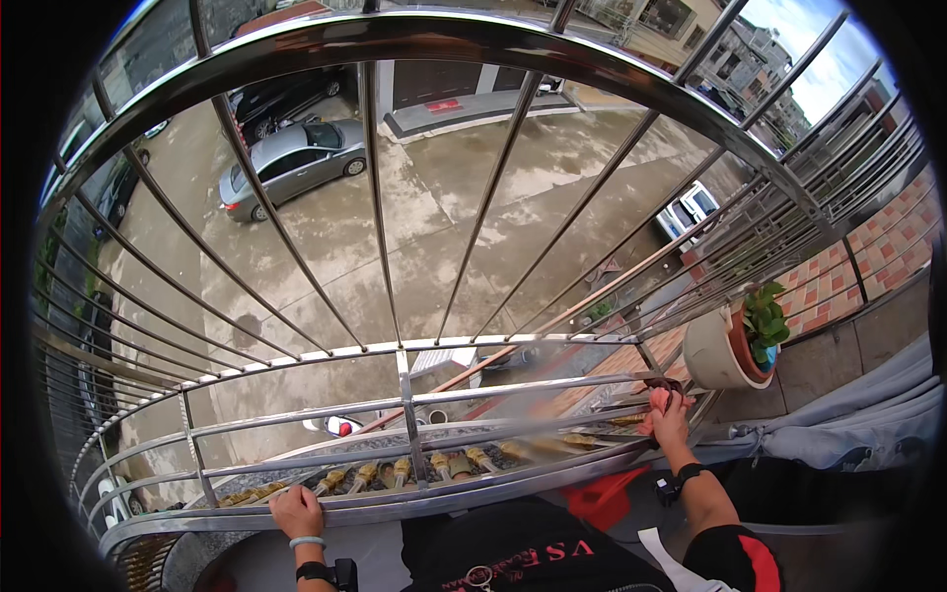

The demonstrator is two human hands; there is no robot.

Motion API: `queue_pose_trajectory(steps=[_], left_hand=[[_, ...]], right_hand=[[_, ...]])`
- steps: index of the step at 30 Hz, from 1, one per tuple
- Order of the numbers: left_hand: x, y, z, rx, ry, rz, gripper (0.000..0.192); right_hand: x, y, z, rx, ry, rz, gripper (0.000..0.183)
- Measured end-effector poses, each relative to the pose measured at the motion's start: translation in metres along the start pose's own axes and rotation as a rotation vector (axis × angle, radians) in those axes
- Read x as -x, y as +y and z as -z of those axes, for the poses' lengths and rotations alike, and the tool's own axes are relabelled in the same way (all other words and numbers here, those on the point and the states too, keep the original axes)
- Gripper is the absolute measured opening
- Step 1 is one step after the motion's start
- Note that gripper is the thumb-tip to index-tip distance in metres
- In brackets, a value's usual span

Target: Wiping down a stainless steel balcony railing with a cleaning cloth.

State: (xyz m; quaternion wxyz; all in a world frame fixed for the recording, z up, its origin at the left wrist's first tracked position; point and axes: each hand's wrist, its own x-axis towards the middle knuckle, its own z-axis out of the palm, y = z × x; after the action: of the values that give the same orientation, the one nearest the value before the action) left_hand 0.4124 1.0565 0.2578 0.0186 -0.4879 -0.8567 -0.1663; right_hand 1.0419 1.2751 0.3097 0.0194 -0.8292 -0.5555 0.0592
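Note:
My left hand [297, 510] is curled over the lower stainless-steel rail [362, 509] of a window cage. Over at the right corner, my right hand [670, 418] holds a crumpled coral-red cloth [655, 409] against the end of the horizontal metal bars [533, 386]. The cloth is bunched under my fingers, so most of it is hidden. Just beyond that hand is a potted plant with green leaves [766, 314], its brown pot set inside a cream planter [714, 348].
Upright metal bars [373, 207] rise to a thick curved top rail [444, 41]. Gold-topped balusters [402, 470] line the ledge below. A grey curtain [843, 429] hangs at right. Red fabric [603, 499] lies near my body. Far below, a silver car [296, 166] stands in a concrete yard.

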Motion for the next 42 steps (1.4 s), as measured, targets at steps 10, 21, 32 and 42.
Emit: queue_pose_trajectory(steps=[10, 21, 32, 42], left_hand=[[-0.006, -0.003, -0.001, -0.08, -0.11, -0.004, 0.017], [0.003, -0.001, -0.001, -0.048, -0.074, 0.003, 0.019], [-0.022, 0.01, 0.02, 0.001, -0.033, -0.046, 0.018], [0.003, -0.002, 0.017, -0.037, -0.059, 0.002, 0.03]], right_hand=[[0.106, -0.15, -0.028, -0.252, -0.143, 0.779, 0.067], [0.032, -0.002, -0.024, 0.066, 0.139, 0.464, 0.063], [-0.053, 0.058, 0.008, -0.355, -0.432, 0.421, 0.082], [-0.081, 0.038, -0.009, -0.428, -0.807, 0.357, 0.068]])
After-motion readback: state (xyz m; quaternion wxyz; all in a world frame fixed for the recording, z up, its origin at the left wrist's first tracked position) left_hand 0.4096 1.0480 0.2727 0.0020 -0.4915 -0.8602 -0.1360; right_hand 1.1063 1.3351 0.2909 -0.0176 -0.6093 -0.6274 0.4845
